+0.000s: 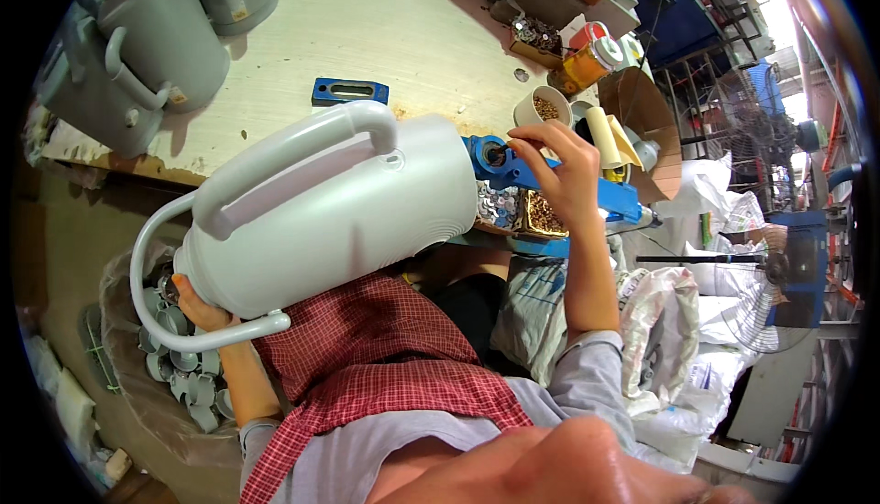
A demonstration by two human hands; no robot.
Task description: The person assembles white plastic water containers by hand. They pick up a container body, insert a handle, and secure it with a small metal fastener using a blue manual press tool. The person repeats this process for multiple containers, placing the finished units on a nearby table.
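A light grey plastic vacuum jug lies tilted on its side across my lap, with its side handle upward and its curved carrying handle hanging at the left end. My left hand grips the jug's left end from below; part of the hand is hidden behind it. The jug's other end rests against a blue metal hand press at the table's edge. My right hand is closed in a pinch over the round opening of the press. Whatever lies between its fingertips is too small to make out.
Several grey jugs stand at the far left. A blue slotted block lies on the table. Trays of small metal parts, a white cup of brass-coloured pieces and an orange jar surround the press. A bag of grey parts sits below left.
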